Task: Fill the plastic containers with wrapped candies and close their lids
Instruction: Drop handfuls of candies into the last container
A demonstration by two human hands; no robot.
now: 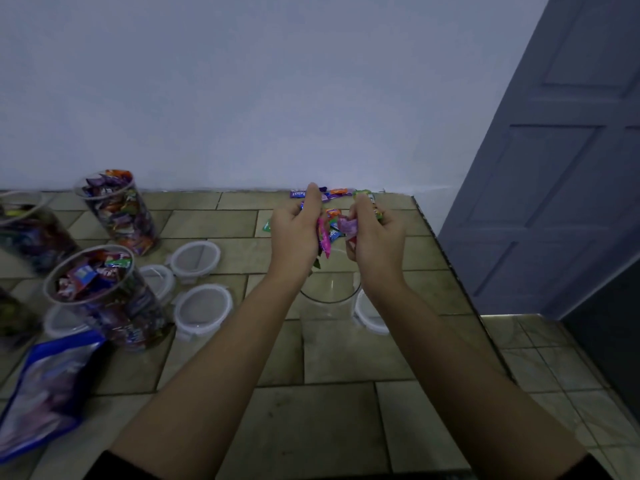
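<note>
Far left: a blue and white foil bag lies flat on the tile-patterned desk, near its front left corner.
Filled containers: three tall clear plastic cylinders packed with colourful sweets stand with open tops. The edge container is cut off by the frame, the back container stands near the wall, and the front container stands just behind the foil bag.
Loose lids: four round clear lids with white rims lie flat beside the filled containers. One is partly hidden behind the front container and three are grouped to its right.
Left hand: the left hand is raised above the desk, its fingers curled round a bunch of wrapped candies.
Empty container: a clear plastic cylinder stands upright directly below the two hands, its mouth open and nothing visible inside.
Right hand: the right hand is level with the left and close beside it, its fingers curled round the same bunch from the other side.
Spare candies: more wrapped sweets lie on the desk behind the hands, by the wall.
Fifth lid: another white-rimmed lid lies just right of the empty container, partly under the right forearm.
Far right: a grey-blue panelled door stands beyond the edge of the desk.
</note>
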